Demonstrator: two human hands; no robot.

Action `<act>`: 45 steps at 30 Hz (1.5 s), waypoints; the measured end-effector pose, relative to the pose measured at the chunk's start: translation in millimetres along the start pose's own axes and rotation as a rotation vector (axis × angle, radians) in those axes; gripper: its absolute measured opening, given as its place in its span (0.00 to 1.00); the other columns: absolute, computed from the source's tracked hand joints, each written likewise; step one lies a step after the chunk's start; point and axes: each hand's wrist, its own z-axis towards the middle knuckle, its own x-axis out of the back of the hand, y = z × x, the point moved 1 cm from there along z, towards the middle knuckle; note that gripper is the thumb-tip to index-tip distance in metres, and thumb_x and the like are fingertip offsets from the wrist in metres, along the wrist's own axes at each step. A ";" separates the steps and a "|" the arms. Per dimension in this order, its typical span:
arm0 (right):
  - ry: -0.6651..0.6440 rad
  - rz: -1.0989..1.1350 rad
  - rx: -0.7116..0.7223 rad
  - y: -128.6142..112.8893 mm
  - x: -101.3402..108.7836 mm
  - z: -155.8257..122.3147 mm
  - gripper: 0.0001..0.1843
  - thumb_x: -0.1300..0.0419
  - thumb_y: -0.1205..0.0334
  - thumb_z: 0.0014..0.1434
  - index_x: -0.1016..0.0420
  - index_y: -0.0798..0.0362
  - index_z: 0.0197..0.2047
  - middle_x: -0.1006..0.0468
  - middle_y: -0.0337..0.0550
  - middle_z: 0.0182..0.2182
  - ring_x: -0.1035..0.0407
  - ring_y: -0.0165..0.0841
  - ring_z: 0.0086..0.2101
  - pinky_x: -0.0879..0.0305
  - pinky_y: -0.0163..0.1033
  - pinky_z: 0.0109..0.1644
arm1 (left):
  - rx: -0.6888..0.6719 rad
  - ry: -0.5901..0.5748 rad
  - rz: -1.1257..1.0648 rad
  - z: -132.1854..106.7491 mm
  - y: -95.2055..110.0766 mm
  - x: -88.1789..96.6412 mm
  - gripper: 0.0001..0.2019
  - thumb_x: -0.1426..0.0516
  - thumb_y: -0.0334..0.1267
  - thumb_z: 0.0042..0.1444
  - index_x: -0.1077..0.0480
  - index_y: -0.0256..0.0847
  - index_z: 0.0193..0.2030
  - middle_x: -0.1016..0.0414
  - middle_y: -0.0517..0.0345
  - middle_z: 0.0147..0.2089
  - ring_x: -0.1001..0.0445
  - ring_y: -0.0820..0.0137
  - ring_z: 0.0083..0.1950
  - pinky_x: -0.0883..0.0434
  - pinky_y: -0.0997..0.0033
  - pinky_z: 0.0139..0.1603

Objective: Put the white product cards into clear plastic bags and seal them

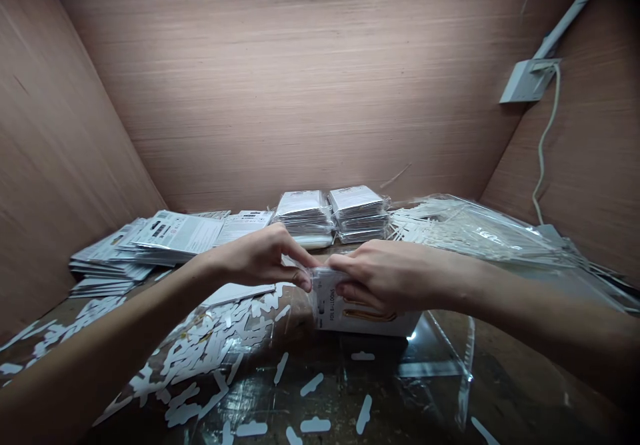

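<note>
A white card pack printed "FOIL BALLOONS" [367, 322] stands on its long edge on the dark table in front of me, with clear plastic at its left end. My right hand [375, 272] grips its top edge, fingers over the printed face. At the pack's upper left corner, my left hand [270, 258] pinches the clear plastic between thumb and index finger. A clear plastic bag [435, 368] lies flat beneath and to the right of the pack.
Small white cut-out card pieces [205, 345] litter the left and front. Stacked card packs [175, 232] lie back left; two wrapped stacks [303, 212] stand at the back. White strips [425, 225] and clear bags [490, 232] lie right. A white socket box [530, 80] hangs on the wall.
</note>
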 end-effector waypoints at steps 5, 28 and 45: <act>0.033 0.013 -0.006 -6.6 -5.5 2.4 0.13 0.51 0.58 0.72 0.30 0.56 0.50 0.19 0.51 0.40 0.26 0.38 0.31 0.37 0.43 0.33 | -0.045 0.112 0.110 -2.4 16.9 -2.9 0.16 0.35 0.46 0.61 0.17 0.41 0.51 0.20 0.55 0.25 0.41 0.76 0.21 0.42 0.74 0.24; 0.009 0.160 0.069 -18.7 5.5 9.8 0.07 0.46 0.68 0.61 0.34 0.52 0.43 0.27 0.39 0.30 0.39 0.31 0.25 0.42 0.39 0.30 | 0.075 0.219 0.283 7.3 22.1 -16.4 0.13 0.30 0.48 0.50 0.16 0.41 0.37 0.23 0.60 0.22 0.33 0.75 0.22 0.40 0.73 0.26; 0.197 0.344 -0.177 -11.8 23.7 -9.6 0.44 0.33 0.54 0.56 0.48 0.62 0.67 0.23 0.42 0.30 0.29 0.36 0.28 0.38 0.38 0.25 | -0.048 -0.034 0.186 61.8 46.0 4.0 0.23 0.23 0.39 0.34 0.19 0.35 0.39 0.18 0.56 0.36 0.23 0.64 0.36 0.29 0.70 0.33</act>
